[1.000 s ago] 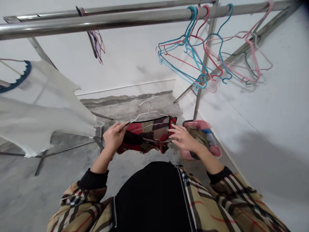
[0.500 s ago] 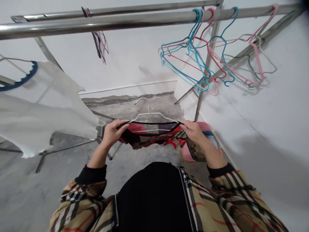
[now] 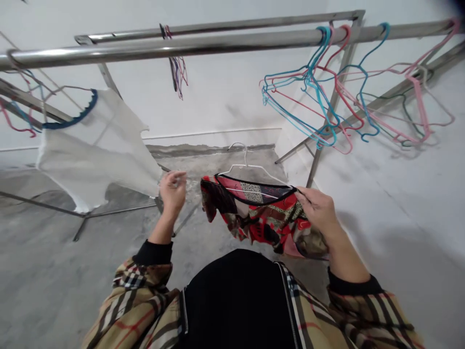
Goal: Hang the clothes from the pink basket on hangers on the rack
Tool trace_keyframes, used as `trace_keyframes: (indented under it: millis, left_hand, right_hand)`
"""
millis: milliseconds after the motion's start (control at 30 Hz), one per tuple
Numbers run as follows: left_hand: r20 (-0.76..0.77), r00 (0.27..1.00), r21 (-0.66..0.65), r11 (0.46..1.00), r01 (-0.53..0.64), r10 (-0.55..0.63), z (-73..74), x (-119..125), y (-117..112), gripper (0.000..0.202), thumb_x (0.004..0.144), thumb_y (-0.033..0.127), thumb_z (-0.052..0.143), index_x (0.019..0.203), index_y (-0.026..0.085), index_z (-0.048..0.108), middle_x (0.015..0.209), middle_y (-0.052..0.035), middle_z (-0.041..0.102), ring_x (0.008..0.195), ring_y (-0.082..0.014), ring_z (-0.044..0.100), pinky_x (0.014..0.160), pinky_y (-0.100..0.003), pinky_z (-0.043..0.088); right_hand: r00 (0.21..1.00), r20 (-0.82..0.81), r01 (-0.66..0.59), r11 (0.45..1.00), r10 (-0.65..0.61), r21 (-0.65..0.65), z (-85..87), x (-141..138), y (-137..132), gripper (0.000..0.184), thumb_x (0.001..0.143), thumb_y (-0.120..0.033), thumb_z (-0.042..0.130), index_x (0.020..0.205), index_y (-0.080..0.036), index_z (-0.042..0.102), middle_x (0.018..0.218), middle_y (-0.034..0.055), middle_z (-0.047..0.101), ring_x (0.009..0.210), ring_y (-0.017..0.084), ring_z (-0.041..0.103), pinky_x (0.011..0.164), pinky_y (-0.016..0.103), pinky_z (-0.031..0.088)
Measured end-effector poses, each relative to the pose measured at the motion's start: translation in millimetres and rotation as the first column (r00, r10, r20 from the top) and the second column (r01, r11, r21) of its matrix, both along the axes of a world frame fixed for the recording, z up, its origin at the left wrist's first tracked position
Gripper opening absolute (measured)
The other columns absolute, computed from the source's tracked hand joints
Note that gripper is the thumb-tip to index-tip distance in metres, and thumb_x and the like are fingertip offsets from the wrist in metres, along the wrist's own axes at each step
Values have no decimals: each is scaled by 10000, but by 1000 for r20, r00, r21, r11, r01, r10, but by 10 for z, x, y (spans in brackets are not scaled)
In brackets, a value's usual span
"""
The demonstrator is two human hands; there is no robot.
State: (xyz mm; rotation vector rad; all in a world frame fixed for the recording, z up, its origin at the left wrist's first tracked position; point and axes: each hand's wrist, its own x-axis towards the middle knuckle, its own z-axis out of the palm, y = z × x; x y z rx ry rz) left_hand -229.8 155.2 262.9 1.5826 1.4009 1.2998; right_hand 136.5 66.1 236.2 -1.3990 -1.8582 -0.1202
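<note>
A red, black and tan patterned shirt (image 3: 269,220) hangs on a white hanger (image 3: 267,170), whose hook points up and whose arms run inside the black-edged neckline. My right hand (image 3: 317,206) pinches the neckline at its right end, where the hanger's arm goes in. My left hand (image 3: 173,190) is off the shirt, to the left of its shoulder, with loosely bent fingers and nothing in them. Beyond that hand hangs a white shirt (image 3: 119,145) with a blue neckline.
A metal rail (image 3: 225,44) crosses overhead. Blue and red hangers (image 3: 308,97) hang on its right part, and a pink hanger (image 3: 421,102) farther right. Thin dark hangers (image 3: 178,72) hang on the rear rail. Rack legs stand on the concrete floor (image 3: 123,266).
My left hand has let go of the neckline and moved away from it. The shirt has swung down and open, its front now showing, while my right hand still grips it.
</note>
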Motion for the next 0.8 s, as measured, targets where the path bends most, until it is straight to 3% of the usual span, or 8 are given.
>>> trace_keyframes:
  millis: [133,200,233,333,400,567,700,800]
  left_hand:
    - [65,989,-67,988,136,-132,-172,482,-256,312,788,388,703,986,152,657,828,-30,674,765,-165,630,715,-280,539]
    - [292,901,-198,901,386,-322,-311,776,-394,347,780,379,697,1033,148,637,883,-50,674,790,-154,619,762,-282,520]
    - [379,869,-211,884,417,-319,-374,908,-451,356,770,378,702,1029,146,626,906,-55,664,806,-149,610,793,-285,507]
    - [508,852,-191,949,252,-124,-476,1151,-543,308,791,339,658,1031,162,579,896,-27,608,816,-129,567,800,-261,471]
    - [522,852,-172,972,158,-46,-450,1149,-532,233,799,304,625,983,173,567,857,-3,573,789,-116,541,769,-240,456]
    - [484,874,-118,988,101,-32,-122,606,-302,174,752,253,619,903,178,579,783,28,562,683,-91,508,670,-202,435]
    - [383,919,-22,996,-85,87,287,-121,-84,262,758,267,592,1000,175,632,737,34,597,627,-89,526,585,-184,423]
    - [400,911,47,990,-131,102,650,-610,71,325,762,288,582,1057,162,637,753,18,644,594,-95,567,531,-188,440]
  right_hand:
    - [994,101,37,997,-45,75,-136,-515,89,292,969,-328,467,998,-153,699,855,85,736,742,190,656,681,284,465]
    - [986,154,59,996,-69,65,-216,-831,120,302,982,-306,433,1001,-157,695,806,76,723,704,181,634,636,275,428]
    - [981,179,62,997,-71,55,-253,-982,130,310,988,-283,411,996,-156,694,774,73,712,687,178,621,614,273,407]
    - [980,187,63,998,-68,32,-322,-1342,148,349,993,-222,354,938,-147,690,679,71,662,640,178,582,579,278,374]
    - [994,107,15,1000,-17,26,-320,-1482,152,342,995,-230,350,960,-145,679,715,79,662,676,184,585,619,281,410]
    - [941,-235,-252,968,242,-11,-295,-1487,111,310,966,-287,453,1238,-185,559,1026,93,646,946,192,594,833,333,503]
    - [897,-412,-225,967,157,-121,-549,-1254,64,322,952,-299,478,1249,-190,541,967,70,623,860,165,596,740,296,522]
    - [879,-471,-194,955,69,-223,-856,-1066,34,348,949,-334,474,1256,-182,531,969,71,620,876,172,598,748,304,520]
